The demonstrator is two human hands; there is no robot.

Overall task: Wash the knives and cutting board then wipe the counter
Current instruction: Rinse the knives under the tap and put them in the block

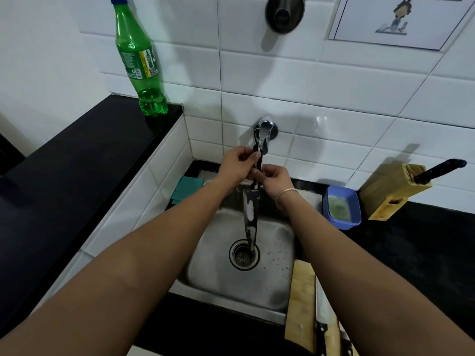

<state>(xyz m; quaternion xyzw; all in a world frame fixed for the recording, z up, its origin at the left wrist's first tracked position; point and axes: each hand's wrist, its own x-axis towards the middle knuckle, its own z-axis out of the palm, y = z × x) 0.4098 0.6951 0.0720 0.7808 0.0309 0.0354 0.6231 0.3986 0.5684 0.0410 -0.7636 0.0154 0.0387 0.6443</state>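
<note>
A large knife [250, 214] hangs blade down over the steel sink [205, 273], its black handle up under the running tap [264, 128]. White suds streak the blade, whose tip reaches the drain. My left hand [237, 164] pinches the handle near its top. My right hand [273, 179] grips the handle just above the blade. A wooden cutting board [300, 304] lies on the counter at the sink's right front, with another knife [322, 330] on it, partly hidden by my right forearm.
A wooden knife block [393, 191] with one black-handled knife stands at the right. A blue tub [341, 210] sits beside the sink. Teal cloths [186, 187] lie at the sink's back left. A green bottle [140, 60] stands on the black counter [77, 163].
</note>
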